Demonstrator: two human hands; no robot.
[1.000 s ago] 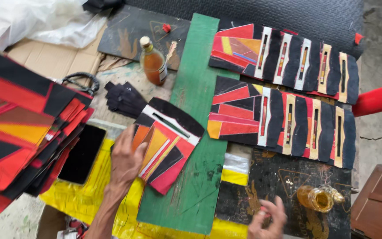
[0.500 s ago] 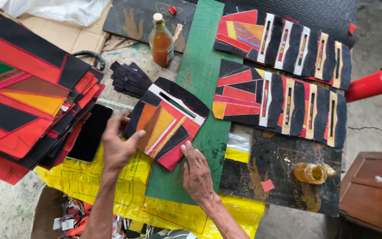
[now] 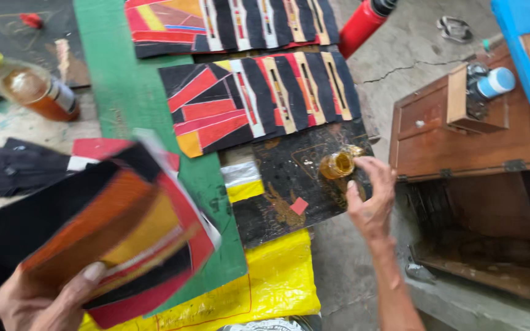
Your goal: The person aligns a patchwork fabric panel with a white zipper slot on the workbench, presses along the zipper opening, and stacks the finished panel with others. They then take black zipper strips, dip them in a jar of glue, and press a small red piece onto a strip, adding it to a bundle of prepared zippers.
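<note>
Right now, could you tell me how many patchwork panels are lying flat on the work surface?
2: one patchwork panel at the top edge, cut off by the frame, and a second patchwork panel just below it. Others may lie outside the view.

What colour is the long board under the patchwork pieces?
Green board, seen in the head view.

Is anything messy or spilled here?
Yes. The black board under the small amber jar is smeared with golden-brown stains beside the right hand. The concrete floor has a crack too.
</note>
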